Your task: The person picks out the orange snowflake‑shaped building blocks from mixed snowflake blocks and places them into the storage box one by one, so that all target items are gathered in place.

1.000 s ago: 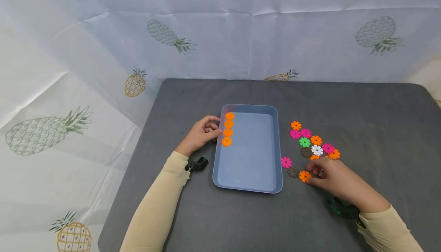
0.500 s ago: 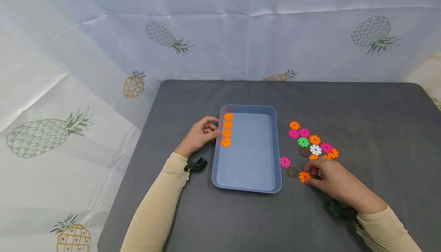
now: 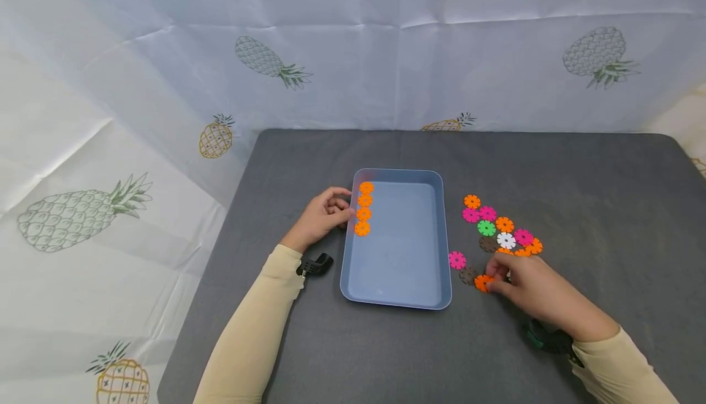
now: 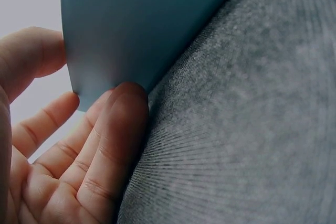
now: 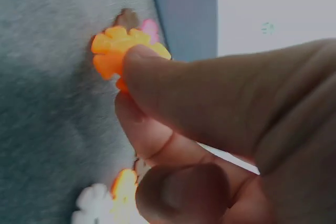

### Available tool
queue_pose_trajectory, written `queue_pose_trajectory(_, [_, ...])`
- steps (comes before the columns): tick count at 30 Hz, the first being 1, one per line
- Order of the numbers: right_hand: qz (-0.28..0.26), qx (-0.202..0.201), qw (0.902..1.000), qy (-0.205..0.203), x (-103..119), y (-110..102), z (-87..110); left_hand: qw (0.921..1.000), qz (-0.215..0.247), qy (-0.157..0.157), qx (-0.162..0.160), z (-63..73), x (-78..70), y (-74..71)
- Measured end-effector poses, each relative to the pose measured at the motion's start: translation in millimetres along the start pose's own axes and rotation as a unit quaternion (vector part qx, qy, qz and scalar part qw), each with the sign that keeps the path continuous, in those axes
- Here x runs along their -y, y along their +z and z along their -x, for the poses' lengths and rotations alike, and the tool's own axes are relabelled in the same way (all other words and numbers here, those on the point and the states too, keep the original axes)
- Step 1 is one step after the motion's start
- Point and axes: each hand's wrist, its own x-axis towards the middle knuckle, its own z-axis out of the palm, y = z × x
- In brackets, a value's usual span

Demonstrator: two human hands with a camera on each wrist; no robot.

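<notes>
My right hand (image 3: 529, 284) pinches an orange notched plastic disc (image 5: 108, 59), flower-shaped, between thumb and index finger. In the right wrist view the disc tilts, its edge overlapping a brown disc (image 5: 126, 18) and a pink disc (image 5: 150, 29) behind. At the left side of a shallow blue tray (image 3: 408, 303), my left hand (image 3: 322, 215) touches the outer wall with its fingertips. The left wrist view shows the fingers reaching along that wall (image 4: 115, 30). Inside the tray, several orange discs (image 3: 363, 214) form a column down the left side.
Right of the tray, several loose discs lie on the grey table (image 3: 397, 355), among them a green disc (image 3: 486, 228), a white disc (image 3: 506, 241) and a pink disc (image 3: 457, 260). The right hand partly covers this group. A pineapple-print cloth (image 3: 353, 73) hangs behind the table.
The orange disc at my right fingertips has shifted slightly left and tilted, and the thumb now overlaps it. My left hand and the tray have stayed in place.
</notes>
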Motion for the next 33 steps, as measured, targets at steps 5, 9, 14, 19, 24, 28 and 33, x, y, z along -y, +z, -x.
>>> queue_pose_trajectory(5, [-0.017, 0.003, 0.9997, 0.020, 10, -9, -6.4, 1.0000, 0.000, 0.000, 0.001, -0.1, -1.4, -0.5])
queue_pose_trajectory(9, [-0.026, -0.008, 0.9996, 0.002, 16, -17, -11.8, 1.0000, -0.001, 0.000, 0.002, 0.4, -3.8, 0.0])
queue_pose_trajectory(14, [-0.025, -0.025, 0.9991, -0.022, 24, -22, -19.0, 1.0000, -0.001, -0.001, 0.005, 1.4, -5.5, 0.3])
queue_pose_trajectory(19, [-0.037, -0.040, 0.9980, -0.033, 33, -23, -33.8, 1.0000, -0.001, 0.002, 0.005, 1.8, -6.1, 1.0])
queue_pose_trajectory(24, [-0.061, -0.026, 0.9973, -0.033, 45, -24, -51.5, 1.0000, 0.002, -0.005, 0.007, 2.6, -7.7, 1.6])
queue_pose_trajectory(28, [-0.078, 0.000, 0.9967, -0.025, 54, -23, -62.8, 0.9999, -0.002, -0.013, 0.004, 3.6, -8.5, 2.0])
queue_pose_trajectory(33, [-0.084, 0.020, 0.9958, -0.030, 64, -20, -74.3, 0.9998, 0.000, -0.017, 0.002, 5.1, -10.1, 1.7])
